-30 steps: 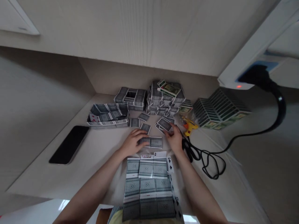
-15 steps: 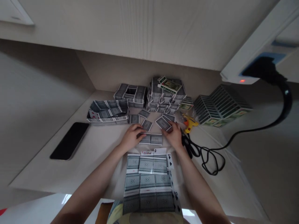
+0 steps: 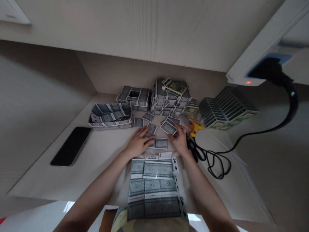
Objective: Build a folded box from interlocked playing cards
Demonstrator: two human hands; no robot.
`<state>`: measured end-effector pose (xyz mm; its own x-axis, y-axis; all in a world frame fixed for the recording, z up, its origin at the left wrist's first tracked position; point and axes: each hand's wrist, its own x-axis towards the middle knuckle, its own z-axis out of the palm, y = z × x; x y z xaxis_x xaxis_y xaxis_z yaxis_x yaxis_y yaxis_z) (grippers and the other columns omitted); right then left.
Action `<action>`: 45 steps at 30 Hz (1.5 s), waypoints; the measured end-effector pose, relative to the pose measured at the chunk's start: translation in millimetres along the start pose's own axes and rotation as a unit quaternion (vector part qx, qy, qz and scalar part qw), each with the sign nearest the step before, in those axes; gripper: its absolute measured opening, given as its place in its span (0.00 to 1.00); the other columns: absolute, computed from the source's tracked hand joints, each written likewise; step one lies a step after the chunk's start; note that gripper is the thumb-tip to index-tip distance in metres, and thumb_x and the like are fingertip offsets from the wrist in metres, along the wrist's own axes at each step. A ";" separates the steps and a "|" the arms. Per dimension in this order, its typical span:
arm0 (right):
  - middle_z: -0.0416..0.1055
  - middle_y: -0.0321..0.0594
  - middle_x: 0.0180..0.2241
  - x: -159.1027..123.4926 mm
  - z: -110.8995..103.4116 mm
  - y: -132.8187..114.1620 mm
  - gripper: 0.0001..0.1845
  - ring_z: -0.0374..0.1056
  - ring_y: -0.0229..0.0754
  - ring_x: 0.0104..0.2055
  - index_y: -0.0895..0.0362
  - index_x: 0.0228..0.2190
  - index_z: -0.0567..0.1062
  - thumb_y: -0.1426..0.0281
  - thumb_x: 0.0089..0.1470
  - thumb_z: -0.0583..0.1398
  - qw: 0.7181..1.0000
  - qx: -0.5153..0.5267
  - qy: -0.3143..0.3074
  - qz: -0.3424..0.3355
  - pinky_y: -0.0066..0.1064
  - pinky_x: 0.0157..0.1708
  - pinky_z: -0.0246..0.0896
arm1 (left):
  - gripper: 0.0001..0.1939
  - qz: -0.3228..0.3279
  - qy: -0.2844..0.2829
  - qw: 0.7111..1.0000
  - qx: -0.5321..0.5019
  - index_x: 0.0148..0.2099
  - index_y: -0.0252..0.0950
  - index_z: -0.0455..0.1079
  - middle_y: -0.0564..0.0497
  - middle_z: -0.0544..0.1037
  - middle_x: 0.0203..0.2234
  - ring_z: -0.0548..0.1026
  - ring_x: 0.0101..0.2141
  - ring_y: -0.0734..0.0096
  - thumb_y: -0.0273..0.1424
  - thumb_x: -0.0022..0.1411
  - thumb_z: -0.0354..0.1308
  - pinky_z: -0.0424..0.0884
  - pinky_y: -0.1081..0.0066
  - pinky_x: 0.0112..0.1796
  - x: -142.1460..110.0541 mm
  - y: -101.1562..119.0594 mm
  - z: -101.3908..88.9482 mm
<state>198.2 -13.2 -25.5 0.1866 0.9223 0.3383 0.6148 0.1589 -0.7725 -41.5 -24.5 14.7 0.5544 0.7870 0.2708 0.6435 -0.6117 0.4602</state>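
My left hand point(image 3: 139, 141) lies with its fingers apart. Its fingertips reach the edge of a face-down playing card point(image 3: 152, 129), and its thumb rests over the left end of two joined cards point(image 3: 161, 143). Slightly further right, my right hand point(image 3: 179, 139) pinches the near right edge of a playing card point(image 3: 168, 128) on a small loose pile. Close to my body, a panel of overlapping grey-backed cards point(image 3: 152, 185) lies in rows, with a few faces showing along its top and right side.
An open card-built box point(image 3: 111, 123) stands left, near a black phone point(image 3: 71, 146). Behind are a card box with a slot point(image 3: 134, 96) and stacked card-built boxes point(image 3: 166, 100). A yellow glue gun point(image 3: 196, 128), black scissors point(image 3: 193, 148) and a cable point(image 3: 216, 154) lie right.
My left thumb lifted, then came down again over the joined cards. The card by my left fingertips has turned a little. On the right-hand pile, the top card has shifted its angle.
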 end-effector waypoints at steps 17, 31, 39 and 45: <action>0.58 0.46 0.43 -0.2 -3.8 -18.8 0.24 0.61 0.39 0.31 0.56 0.41 0.69 0.66 0.38 0.63 0.999 -0.013 0.031 0.021 0.35 0.34 0.62 | 0.11 -0.006 0.042 0.983 -0.177 0.35 0.37 0.73 0.48 0.73 0.33 0.69 0.38 0.68 0.37 0.56 0.54 0.66 0.66 0.41 -2.7 16.3 -23.3; 0.71 0.44 0.35 -44.6 -44.8 -128.5 0.24 0.65 0.47 0.39 0.56 0.35 0.73 0.60 0.33 0.67 0.896 -0.132 -0.415 -0.088 0.32 0.36 0.57 | 0.11 0.009 -0.114 0.993 -0.014 0.30 0.35 0.70 0.50 0.71 0.28 0.68 0.34 0.71 0.29 0.60 0.47 0.61 0.73 0.36 -5.7 20.8 -25.7; 0.71 0.41 0.30 -53.8 -43.0 -129.1 0.12 0.65 0.44 0.33 0.57 0.28 0.71 0.62 0.42 0.62 0.895 -0.128 -0.416 -0.097 0.30 0.32 0.55 | 0.08 0.046 -0.134 0.987 0.080 0.33 0.37 0.69 0.50 0.73 0.30 0.66 0.38 0.66 0.23 0.56 0.49 0.58 0.67 0.37 8.5 24.3 -34.4; 0.72 0.39 0.33 -27.6 -55.8 -92.6 0.14 0.66 0.42 0.35 0.57 0.34 0.71 0.60 0.49 0.55 0.967 0.095 -0.229 0.050 0.31 0.35 0.59 | 0.08 0.091 -0.160 0.976 0.113 0.32 0.39 0.70 0.52 0.73 0.30 0.66 0.38 0.66 0.27 0.58 0.49 0.57 0.66 0.38 29.3 21.6 -39.3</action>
<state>178.9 -73.0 66.7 -0.1479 0.9889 0.0161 0.4516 0.0820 -0.8884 -32.1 -11.5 65.8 0.7841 0.6196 0.0356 0.5983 -0.7700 0.2217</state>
